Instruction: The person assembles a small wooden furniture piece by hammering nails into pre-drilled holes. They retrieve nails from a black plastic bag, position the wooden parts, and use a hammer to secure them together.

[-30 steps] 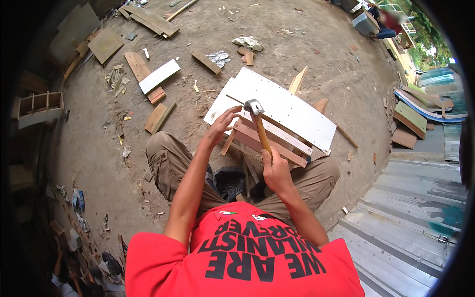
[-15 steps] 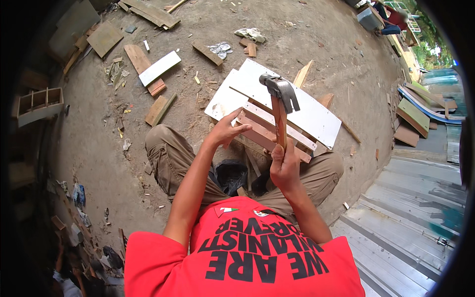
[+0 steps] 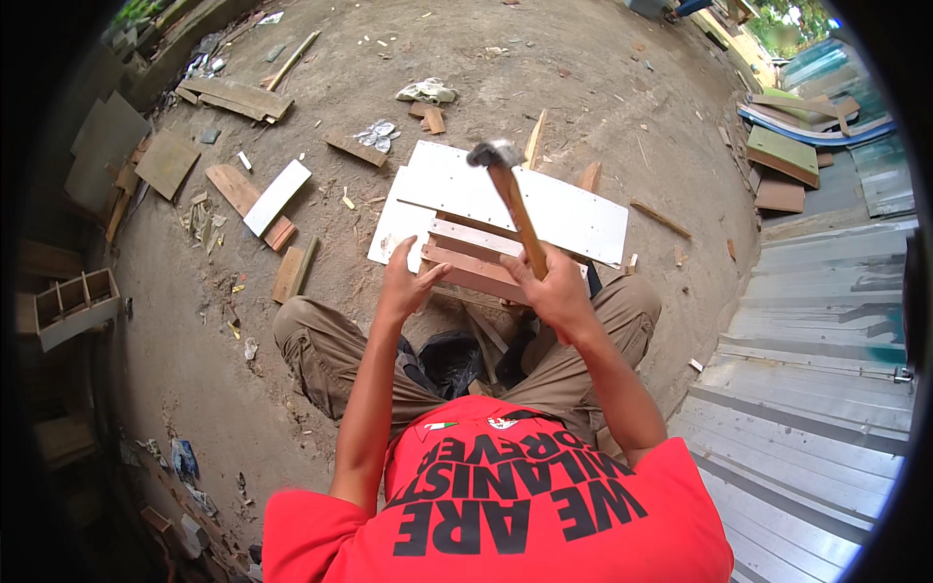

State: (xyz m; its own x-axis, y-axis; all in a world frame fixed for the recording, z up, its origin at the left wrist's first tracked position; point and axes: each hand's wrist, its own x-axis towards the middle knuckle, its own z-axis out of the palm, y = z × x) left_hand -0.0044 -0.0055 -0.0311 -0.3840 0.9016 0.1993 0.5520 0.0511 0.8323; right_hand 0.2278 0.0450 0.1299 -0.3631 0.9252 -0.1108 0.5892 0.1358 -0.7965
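Observation:
My right hand (image 3: pixel 556 291) is closed round the wooden handle of a claw hammer (image 3: pixel 518 216), whose blurred metal head is raised over the white board (image 3: pixel 573 206). In front of my lap lies a narrow assembly of reddish wooden slats (image 3: pixel 478 271), its far side against the white board. At the left end of these slats is my left hand (image 3: pixel 403 284), thumb and fingers spread apart; whether it touches the wood I cannot tell. A second white panel (image 3: pixel 389 231) shows under the board's left part.
My crossed legs (image 3: pixel 326 340) flank a black plastic bag (image 3: pixel 451 361). Wood offcuts (image 3: pixel 230 190), a white strip (image 3: pixel 278 197) and a crumpled cloth (image 3: pixel 426 91) lie on the dirt ground. Corrugated metal sheets (image 3: pixel 797 389) lie at right, a compartmented wooden box (image 3: pixel 78 306) at far left.
The hammer has tilted leftward, its head now blurred. My left hand's fingers point more upward beside the slats' end. The whole view has shifted, moving the boards left in the picture.

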